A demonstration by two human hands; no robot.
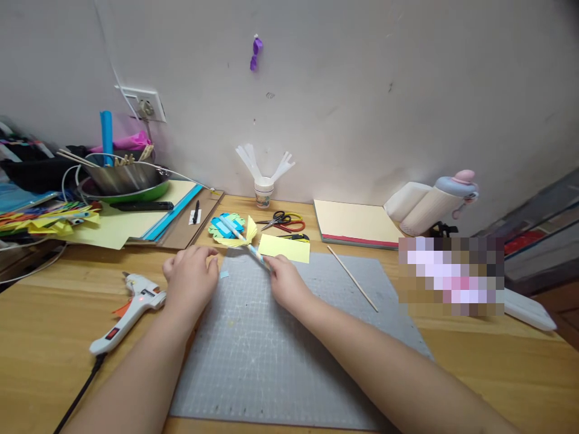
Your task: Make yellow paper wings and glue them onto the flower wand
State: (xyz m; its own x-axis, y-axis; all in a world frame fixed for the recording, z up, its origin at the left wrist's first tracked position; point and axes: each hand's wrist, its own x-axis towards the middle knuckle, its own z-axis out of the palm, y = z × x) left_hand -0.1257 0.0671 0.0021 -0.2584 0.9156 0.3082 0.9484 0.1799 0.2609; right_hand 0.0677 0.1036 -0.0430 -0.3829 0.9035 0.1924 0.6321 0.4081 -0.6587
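My right hand (287, 280) is closed round the striped stem of a paper flower (225, 231), which has a blue and green head and a pleated yellow piece round the stem. The flower points away to the left. Over the mat's left edge is my left hand (192, 272), its fingers bent and loosely apart with nothing visible in them. Left of that hand lies a white hot glue gun (131, 313) with a lit red light. Beneath my hands spreads a grey cutting mat (271, 361).
Scissors (281, 219), a yellow paper sheet (284, 248) and a paper cup (263, 193) with white strips stand or lie behind the mat. A thin wooden stick (353, 278) rests on its right side. Further right are a pad (357, 222) and a bottle (434, 205); a metal bowl (122, 178) sits back left.
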